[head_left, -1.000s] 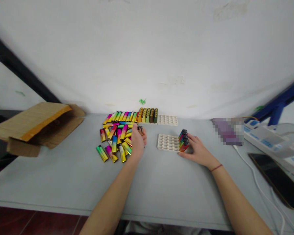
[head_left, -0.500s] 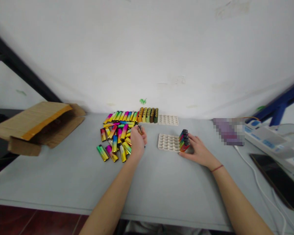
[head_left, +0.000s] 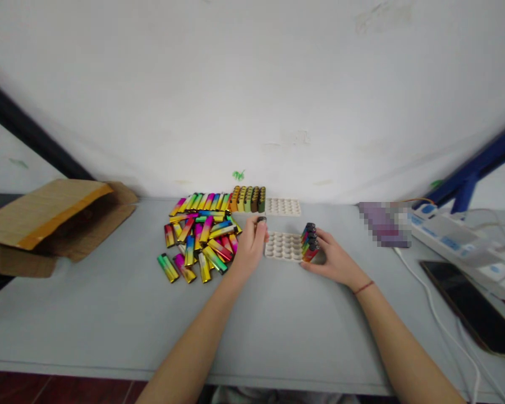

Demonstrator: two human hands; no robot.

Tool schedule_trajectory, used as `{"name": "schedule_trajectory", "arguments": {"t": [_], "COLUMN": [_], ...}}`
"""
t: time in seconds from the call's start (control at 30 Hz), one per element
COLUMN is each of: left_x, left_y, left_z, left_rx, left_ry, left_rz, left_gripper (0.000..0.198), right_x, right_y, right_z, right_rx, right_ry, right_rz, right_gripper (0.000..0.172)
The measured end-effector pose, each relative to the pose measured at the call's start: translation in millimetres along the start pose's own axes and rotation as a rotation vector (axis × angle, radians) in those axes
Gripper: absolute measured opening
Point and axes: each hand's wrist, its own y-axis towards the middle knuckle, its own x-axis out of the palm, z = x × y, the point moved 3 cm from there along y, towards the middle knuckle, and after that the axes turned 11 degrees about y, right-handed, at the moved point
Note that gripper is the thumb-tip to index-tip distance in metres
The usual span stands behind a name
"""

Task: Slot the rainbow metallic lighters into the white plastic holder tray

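Note:
Closed around a lighter (head_left: 261, 220), my left hand (head_left: 249, 247) is at the left edge of a white tray (head_left: 283, 247) with rows of round holes. Only the dark top of that lighter shows. Several lighters (head_left: 310, 244) stand upright in a row at the tray's right end. My right hand (head_left: 334, 259) is beside them, thumb and fingers curved round the ends of the row, steadying contact hidden in part. A heap of shiny multicoloured lighters (head_left: 197, 241) lies to the left of my left hand.
Behind the heap stands a block of upright lighters (head_left: 247, 199), next to another white tray (head_left: 283, 206). An open cardboard box (head_left: 63, 219) is at the left. At the right are a power strip (head_left: 458, 241), a dark phone (head_left: 471, 303), a white cable (head_left: 431, 308) and a blurred purple item (head_left: 382, 224).
My left hand has moved right, from the heap's edge to the tray's left edge, with the lighter in it. My right hand stays by the standing row. The view has shifted slightly.

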Motion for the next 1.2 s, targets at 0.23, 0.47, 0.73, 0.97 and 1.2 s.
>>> {"name": "schedule_trajectory", "arguments": {"t": [0.23,0.47,0.73,0.97,1.2], "left_x": [9.8,28.1,28.0,38.6,42.9], "left_y": [4,10,11,21,15], "left_z": [2,9,6,17,22], "left_rx": [0.197,0.207,0.165,0.316,0.312], "left_ry": [0.237,0.338,0.455,0.572,0.709], "left_rz": [-0.016,-0.225,-0.286,-0.322,-0.282], "left_gripper": [0.026,0.024,0.026,0.032,0.028], "right_x": [4,6,6,7,7], "right_y": [8,9,8,8,9], "right_z": [1,-3,-4,-4,-5], "right_rx": [-0.038,-0.054,-0.059,-0.072,-0.063], "right_ry": [0.035,0.006,-0.003,-0.006,-0.009], "right_rz": [-0.009,0.005,0.000,0.013,-0.001], "right_gripper": [0.069,0.067,0.066,0.068,0.069]}}
